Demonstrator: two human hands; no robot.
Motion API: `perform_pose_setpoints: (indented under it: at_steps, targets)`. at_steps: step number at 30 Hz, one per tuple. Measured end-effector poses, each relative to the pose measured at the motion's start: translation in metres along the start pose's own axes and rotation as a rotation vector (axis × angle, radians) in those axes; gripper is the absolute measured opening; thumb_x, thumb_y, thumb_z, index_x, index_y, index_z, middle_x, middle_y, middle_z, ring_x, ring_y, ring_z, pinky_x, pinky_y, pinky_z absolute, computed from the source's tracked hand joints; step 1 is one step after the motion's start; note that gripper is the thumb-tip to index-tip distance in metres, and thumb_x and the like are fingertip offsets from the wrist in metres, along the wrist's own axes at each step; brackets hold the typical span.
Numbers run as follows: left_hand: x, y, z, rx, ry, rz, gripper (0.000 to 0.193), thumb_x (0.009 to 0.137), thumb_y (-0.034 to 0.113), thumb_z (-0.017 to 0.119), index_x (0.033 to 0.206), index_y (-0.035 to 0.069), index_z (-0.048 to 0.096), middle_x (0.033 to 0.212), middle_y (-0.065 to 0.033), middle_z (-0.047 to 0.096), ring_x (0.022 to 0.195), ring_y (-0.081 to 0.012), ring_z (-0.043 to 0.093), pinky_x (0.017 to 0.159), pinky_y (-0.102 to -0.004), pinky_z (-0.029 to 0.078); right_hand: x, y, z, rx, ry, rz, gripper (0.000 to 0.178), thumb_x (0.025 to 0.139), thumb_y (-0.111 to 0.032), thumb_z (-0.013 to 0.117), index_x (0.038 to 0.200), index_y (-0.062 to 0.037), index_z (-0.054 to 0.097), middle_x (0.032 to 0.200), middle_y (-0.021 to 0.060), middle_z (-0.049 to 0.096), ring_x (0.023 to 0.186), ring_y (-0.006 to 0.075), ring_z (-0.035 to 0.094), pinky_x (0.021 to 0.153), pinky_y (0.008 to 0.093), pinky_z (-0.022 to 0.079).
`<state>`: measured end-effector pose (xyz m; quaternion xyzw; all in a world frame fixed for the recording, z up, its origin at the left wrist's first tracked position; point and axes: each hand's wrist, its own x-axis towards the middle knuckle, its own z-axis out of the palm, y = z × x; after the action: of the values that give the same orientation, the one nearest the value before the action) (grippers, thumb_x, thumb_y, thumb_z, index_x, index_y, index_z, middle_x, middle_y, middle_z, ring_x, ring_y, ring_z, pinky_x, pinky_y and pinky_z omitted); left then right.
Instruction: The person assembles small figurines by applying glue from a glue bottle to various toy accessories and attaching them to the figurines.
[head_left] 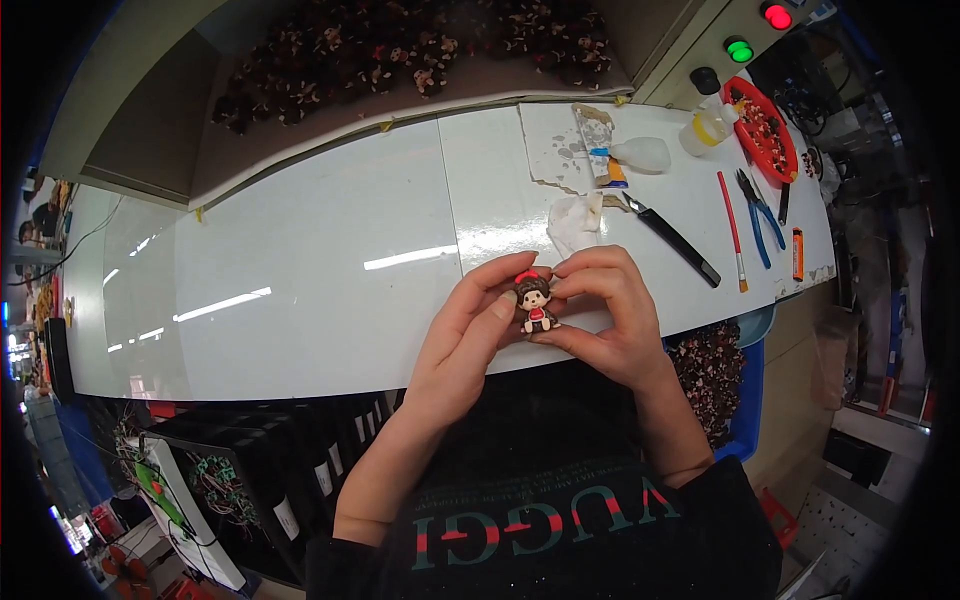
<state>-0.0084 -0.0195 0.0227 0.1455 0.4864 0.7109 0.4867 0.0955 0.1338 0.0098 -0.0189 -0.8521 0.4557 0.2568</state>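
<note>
Centrally in the head view, both hands hold a small brown-haired doll figurine point(536, 308) with a red bow and red bib, upright and facing the camera, close to the front edge of the white table point(320, 230). The left hand point(448, 350) grips it from the left, its thumb against the figurine's side; the fingers of the right hand point(618, 325) are curled and closed on it from the right.

Just beyond the hands lies a crumpled white tissue point(573, 225), with a translucent squeeze bottle point(642, 154) on its side farther back. Right of the tissue, a black-handled craft knife point(678, 245) lies at a slant, its tip pointing away from the person. Farther right come a slim red-handled brush point(732, 225), then blue-handled pliers point(766, 232) and an orange box point(797, 254) near the edge. Behind these, a red tray point(737, 92) holds small dark and pale pieces, beside a clear cup with a yellow band point(708, 130). Across the back, many dark-haired figurines point(430, 60) are heaped on a shelf. Below the table, right of the person, stands a blue bin point(752, 400) of brown pieces.
</note>
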Motion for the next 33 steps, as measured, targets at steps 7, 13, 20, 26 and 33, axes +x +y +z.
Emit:
perform_pose_setpoints:
  at_steps: [7,13,20,26,33]
  targets:
    - [-0.0013,-0.0027,-0.0038,-0.039,-0.034,0.028,0.038,0.099,0.010,0.037,0.136,0.000,0.037,0.128,-0.0140,0.050,0.114,-0.0183,0.052,0.097,-0.0335,0.044,-0.0032,-0.0012,0.0055,0.124,0.036,0.110,0.042,0.065,-0.006,0.082,0.100,-0.0066,0.058,0.106,0.0079,0.055,0.093,0.0190,0.058,0.078,0.0286,0.051]
    - [-0.0027,-0.0045,-0.0070,-0.047,-0.040,0.065,0.037,0.099,0.010,0.038,0.135,-0.001,0.038,0.129,-0.0134,0.050,0.113,-0.0169,0.053,0.097,-0.0330,0.044,0.0004,-0.0011,0.0061,0.017,0.031,0.005,0.039,0.065,-0.006,0.082,0.096,-0.0075,0.059,0.100,0.0081,0.058,0.092,0.0222,0.058,0.076,0.0296,0.050]
    - [-0.0034,-0.0032,-0.0060,-0.035,-0.022,0.048,0.036,0.100,0.012,0.039,0.134,0.000,0.039,0.125,-0.0121,0.052,0.110,-0.0159,0.054,0.095,-0.0314,0.045,0.0000,-0.0017,0.0065,0.022,0.031,0.007,0.038,0.065,-0.009,0.082,0.095,-0.0074,0.059,0.099,0.0082,0.059,0.091,0.0220,0.058,0.076,0.0294,0.049]
    - [-0.0044,-0.0026,-0.0049,-0.010,-0.017,0.033,0.035,0.100,0.014,0.039,0.133,0.001,0.041,0.122,-0.0109,0.053,0.108,-0.0153,0.054,0.094,-0.0309,0.046,-0.0006,-0.0029,0.0060,0.022,0.031,0.001,0.038,0.066,-0.010,0.083,0.095,-0.0072,0.059,0.097,0.0081,0.059,0.089,0.0218,0.059,0.075,0.0292,0.049]
    - [-0.0048,-0.0001,-0.0012,0.013,-0.007,0.030,0.034,0.100,0.015,0.044,0.130,0.000,0.043,0.119,-0.0109,0.053,0.108,-0.0154,0.055,0.094,-0.0315,0.047,-0.0031,-0.0047,0.0071,0.104,0.095,0.024,0.040,0.067,-0.008,0.082,0.100,-0.0071,0.059,0.094,0.0072,0.061,0.087,0.0218,0.059,0.075,0.0295,0.049]
